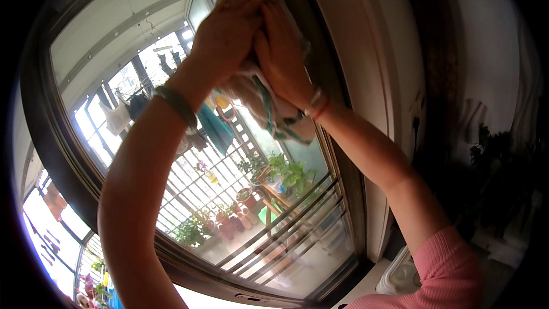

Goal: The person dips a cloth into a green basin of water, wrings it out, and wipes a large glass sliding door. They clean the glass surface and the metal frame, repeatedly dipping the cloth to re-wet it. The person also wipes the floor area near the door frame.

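The cloth (260, 100), white with green markings, lay bunched high on the glass door (323, 269), just past twelve o'clock in the view, between the pane and both hands. Its long axis ran from about eleven o'clock, where a crumpled edge showed above the fingertips, down toward five o'clock, where the loose end hung below the right wrist. That slant mattered most: most of the slack lay on the five o'clock side of the hold, so the right hand (281, 51) was the nearer to the loose end, while the left hand (229, 31) sat on the upper part, toward eleven. The hands overlapped, fingers laid long over the cloth and pointing up; with the palms hidden, I could not tell whether either hand was curled tight around it or only pressing it flat. The left forearm rose from about seven o'clock, with a green bangle (176, 107) at its wrist; the right came from about four, out of a pink sleeve (443, 260). The dark door frame (314, 28) stood just beside the hands at three o'clock. Beyond the glass, a white garment (116, 117) hung between eight and nine o'clock from the cloth, and leafy plants (293, 174) stood near six.
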Demonstrator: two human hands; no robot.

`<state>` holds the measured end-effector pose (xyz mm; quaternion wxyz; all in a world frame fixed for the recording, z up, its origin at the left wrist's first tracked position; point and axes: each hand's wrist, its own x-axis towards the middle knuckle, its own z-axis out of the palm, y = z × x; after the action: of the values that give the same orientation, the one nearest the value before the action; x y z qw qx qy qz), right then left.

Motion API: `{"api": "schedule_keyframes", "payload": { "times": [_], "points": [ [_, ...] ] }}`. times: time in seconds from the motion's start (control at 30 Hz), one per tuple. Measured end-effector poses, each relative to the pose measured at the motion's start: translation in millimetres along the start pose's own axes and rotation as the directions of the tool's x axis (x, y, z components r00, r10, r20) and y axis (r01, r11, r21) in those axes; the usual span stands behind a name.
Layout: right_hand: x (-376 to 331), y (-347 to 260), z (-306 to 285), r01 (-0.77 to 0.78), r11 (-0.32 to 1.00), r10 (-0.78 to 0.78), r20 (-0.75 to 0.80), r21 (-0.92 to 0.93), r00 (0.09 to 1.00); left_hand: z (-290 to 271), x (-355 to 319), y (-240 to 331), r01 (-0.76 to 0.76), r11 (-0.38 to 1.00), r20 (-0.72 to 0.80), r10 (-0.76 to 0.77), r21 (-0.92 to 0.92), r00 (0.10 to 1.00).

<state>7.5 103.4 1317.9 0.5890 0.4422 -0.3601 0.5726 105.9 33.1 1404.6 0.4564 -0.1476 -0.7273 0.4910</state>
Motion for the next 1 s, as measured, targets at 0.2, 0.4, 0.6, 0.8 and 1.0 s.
{"api": "schedule_keyframes", "payload": {
  "times": [0.2, 0.4, 0.6, 0.8, 1.0],
  "points": [
    [80, 15, 27, 0.092, 0.995, -0.089, 0.054, -0.045, 0.995, -7, 42, -65, 0.017, 1.0, 0.026, -0.017, 0.001, 1.0],
    [135, 26, 30, 0.002, 0.995, -0.025, 0.228, 0.099, 0.973, -28, 59, -88, -0.07, 0.895, 0.253, -0.048, 0.44, 0.966],
    [89, 37, 18, 0.176, 0.984, -0.174, 0.17, 0.003, 0.97, -29, 36, -37, 0.087, 0.928, 0.199, -0.168, 0.362, 0.966],
    [28, 24, -7, 0.141, 0.99, -0.142, 0.156, 0.016, 0.977, 6, 2, 0, 0.108, 0.96, 0.011, -0.115, 0.257, 0.993],
    [-37, 11, -36, 0.082, 0.995, -0.089, 0.153, 0.049, 0.984, 7, -25, 72, 0.185, 0.983, -0.007, -0.185, 0.02, 0.983]
  ]
}}
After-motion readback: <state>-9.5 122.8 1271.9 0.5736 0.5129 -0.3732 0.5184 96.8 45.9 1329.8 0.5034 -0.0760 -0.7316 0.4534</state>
